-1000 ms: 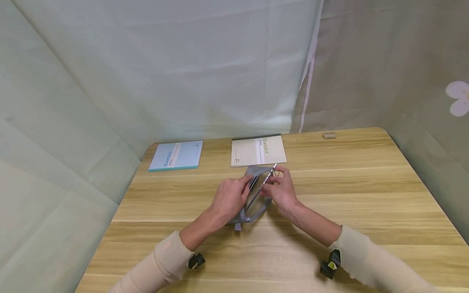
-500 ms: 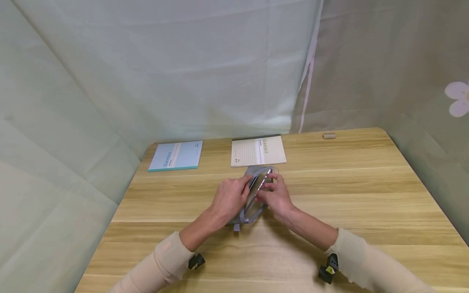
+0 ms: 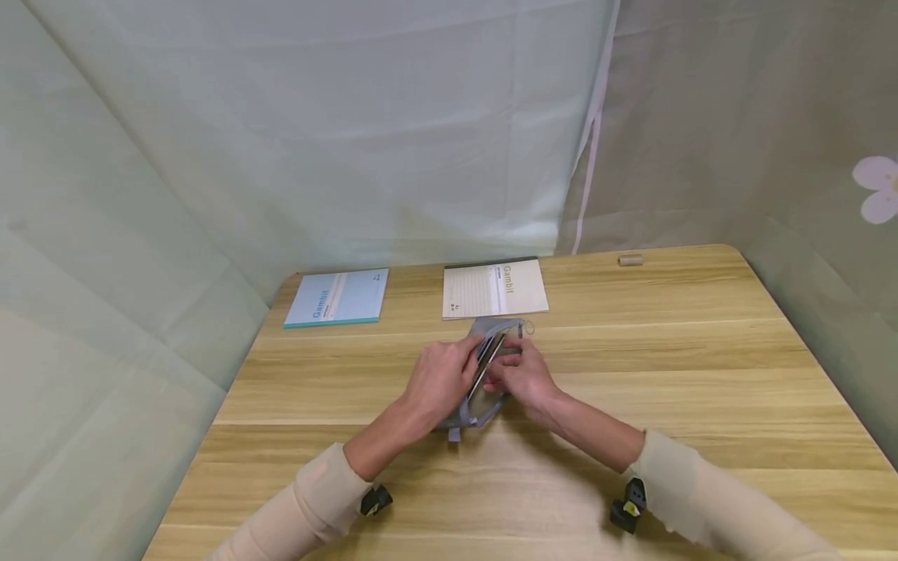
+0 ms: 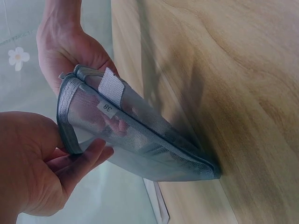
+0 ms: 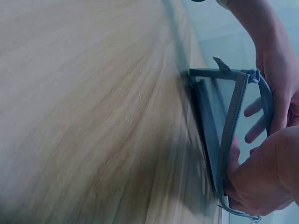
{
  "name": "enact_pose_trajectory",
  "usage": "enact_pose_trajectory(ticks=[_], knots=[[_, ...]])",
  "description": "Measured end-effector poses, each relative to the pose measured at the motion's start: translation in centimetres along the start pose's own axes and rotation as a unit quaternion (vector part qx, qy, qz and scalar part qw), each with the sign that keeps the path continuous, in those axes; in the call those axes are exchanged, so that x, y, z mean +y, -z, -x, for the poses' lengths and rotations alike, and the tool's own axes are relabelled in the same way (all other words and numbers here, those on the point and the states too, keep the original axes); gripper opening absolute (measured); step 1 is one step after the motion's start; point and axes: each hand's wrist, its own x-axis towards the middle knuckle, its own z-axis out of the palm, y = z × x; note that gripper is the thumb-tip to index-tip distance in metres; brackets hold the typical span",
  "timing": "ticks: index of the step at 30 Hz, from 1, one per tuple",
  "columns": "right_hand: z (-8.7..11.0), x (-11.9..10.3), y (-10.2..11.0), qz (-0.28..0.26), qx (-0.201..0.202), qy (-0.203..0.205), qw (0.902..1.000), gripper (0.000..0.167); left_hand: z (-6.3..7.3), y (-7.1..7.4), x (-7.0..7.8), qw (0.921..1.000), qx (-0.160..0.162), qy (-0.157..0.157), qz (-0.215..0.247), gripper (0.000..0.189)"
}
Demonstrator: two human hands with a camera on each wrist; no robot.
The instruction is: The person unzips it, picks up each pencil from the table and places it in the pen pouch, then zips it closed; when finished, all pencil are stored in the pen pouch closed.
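Observation:
A grey mesh zip pouch (image 4: pixel 140 126) stands with its mouth spread in the middle of the table. My left hand (image 3: pixel 443 375) pinches its rim between thumb and fingers. The fingers of my right hand (image 3: pixel 528 379) reach inside the mouth, at a slim dark-and-silver pen (image 3: pixel 487 365) that lies slanted in the pouch. In the right wrist view the pouch wall hides those fingertips, so their grip on the pen shows only partly. Another dark slender thing lies close to the pen, beside my left fingers. A small ring hangs at the pouch's far corner.
A blue notebook (image 3: pixel 337 298) lies at the back left of the wooden table (image 3: pixel 701 374). Just beyond the pouch is a cream notebook (image 3: pixel 494 290). A small brown cylinder (image 3: pixel 630 260) rests near the back edge. Fabric walls (image 3: pixel 393 132) rise behind and at the sides.
My right hand has lowered the pen into the pouch, moving slightly left and toward me. The pen's upper end, above the rim before, now sits within the mouth. My left hand stays put.

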Motion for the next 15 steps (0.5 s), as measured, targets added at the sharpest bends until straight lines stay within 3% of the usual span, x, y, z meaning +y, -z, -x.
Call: enact_pose_trajectory(ticks=[7,15], knots=[[0.9,-0.6,0.7,0.072,-0.004,0.034,0.9968,0.055,0.0,0.0,0.0,1.0000,-0.002,-0.001,-0.004,0.028],[1.0,-1.6,2.6,0.094,0.030,0.085,0.9915,0.047,0.0,-0.1,-0.1,0.9998,0.012,-0.010,-0.007,0.028]])
